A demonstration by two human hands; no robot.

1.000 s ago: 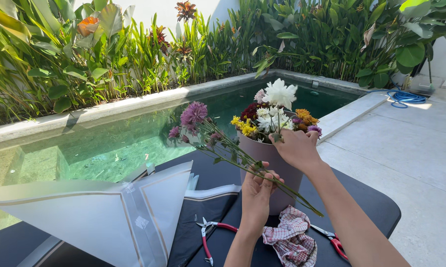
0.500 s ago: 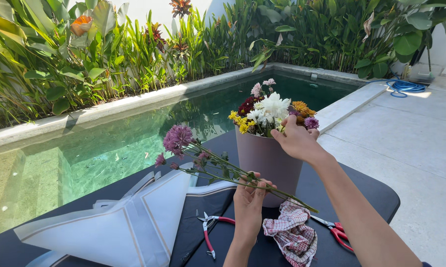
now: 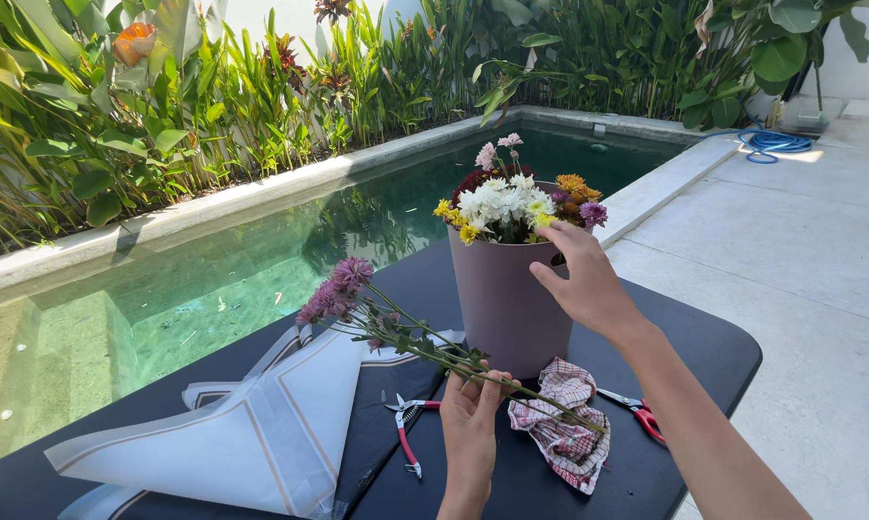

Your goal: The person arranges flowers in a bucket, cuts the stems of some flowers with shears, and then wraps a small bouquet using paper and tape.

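Red-handled pliers (image 3: 407, 424), a checked cloth (image 3: 561, 435) and wrapping paper (image 3: 232, 433) (white, folded) lie on the black table (image 3: 713, 351).

Matt mauve plastic pot (image 3: 506, 308), checked cloth rag (image 3: 561, 431) (soft, crumpled), glossy wrapping paper (image 3: 261, 433), smooth black surface (image 3: 704, 351), metal pliers (image 3: 407, 429).
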